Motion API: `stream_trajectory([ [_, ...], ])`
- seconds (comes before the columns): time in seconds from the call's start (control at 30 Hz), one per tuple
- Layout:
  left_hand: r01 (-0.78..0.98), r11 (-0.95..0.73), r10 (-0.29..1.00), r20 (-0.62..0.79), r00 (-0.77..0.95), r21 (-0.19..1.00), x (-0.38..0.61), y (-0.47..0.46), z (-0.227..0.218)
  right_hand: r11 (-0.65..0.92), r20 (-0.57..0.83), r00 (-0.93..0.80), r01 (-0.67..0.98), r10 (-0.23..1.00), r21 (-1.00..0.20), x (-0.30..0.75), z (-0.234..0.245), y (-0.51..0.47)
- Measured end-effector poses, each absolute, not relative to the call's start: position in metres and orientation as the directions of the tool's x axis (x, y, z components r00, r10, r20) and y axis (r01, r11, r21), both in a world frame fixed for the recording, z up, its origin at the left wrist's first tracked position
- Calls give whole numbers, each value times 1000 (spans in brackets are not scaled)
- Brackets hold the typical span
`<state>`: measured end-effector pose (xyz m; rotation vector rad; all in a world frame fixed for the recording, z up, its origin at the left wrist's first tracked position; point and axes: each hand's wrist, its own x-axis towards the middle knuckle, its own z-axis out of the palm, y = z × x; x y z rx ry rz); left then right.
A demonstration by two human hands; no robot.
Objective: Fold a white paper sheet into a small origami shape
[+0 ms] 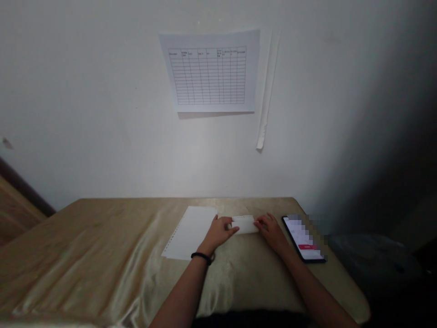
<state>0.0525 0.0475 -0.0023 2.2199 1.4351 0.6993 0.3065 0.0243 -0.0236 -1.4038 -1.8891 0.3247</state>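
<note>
A small folded sheet of white paper [245,225] lies between my hands, with a row of punched holes along its far edge. My left hand [220,231] pinches its left side between thumb and fingers. At its right end, my right hand [271,230] grips the edge with closed fingertips. To the left, partly behind my left hand, several loose white sheets [189,232] lie stacked, holes down their left edge. A black band [201,258] circles my left wrist.
A lit phone [303,241] lies right of my right hand, partly pixelated. Wrinkled gold cloth [102,255] covers the table. On the wall behind hang a printed table sheet [211,75] and a narrow white strip [268,91]. Something dark stands beyond the table's right edge.
</note>
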Motion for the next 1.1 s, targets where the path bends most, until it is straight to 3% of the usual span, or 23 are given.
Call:
stream_trajectory([
  [0.37,728,-420,907,268,324,542,57,48,-4,324,350,-113,704,930,-632,315,-30,23],
  [0.67,664,-419,907,318,276,619,61,51,-12,216,320,-24,785,947,-580,302,-31,24],
  [0.93,746,-489,872,274,406,453,62,50,-13,130,306,81,781,949,-611,289,-29,21],
  [1.1,783,-481,877,232,421,395,62,44,-9,158,343,31,847,939,-508,288,-25,16],
])
